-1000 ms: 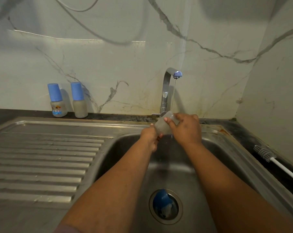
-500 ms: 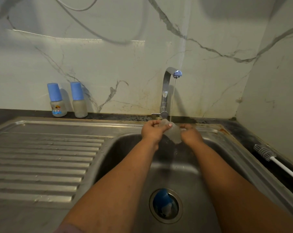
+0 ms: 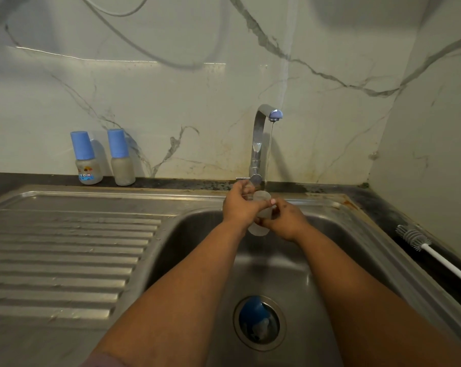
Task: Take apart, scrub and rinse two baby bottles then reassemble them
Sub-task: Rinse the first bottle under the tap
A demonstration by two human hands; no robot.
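Open draining board (image 3: 65, 250) left; tap (image 3: 258, 144) close behind hands.

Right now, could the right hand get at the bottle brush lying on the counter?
Probably yes, but not at once: the right hand is holding the frosted bottle together with the left hand. The bottle brush lies uncovered to its right, with nothing between.

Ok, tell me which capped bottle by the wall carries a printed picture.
The left bottle, farther from the tap; the right bottle beside it is plain frosted.
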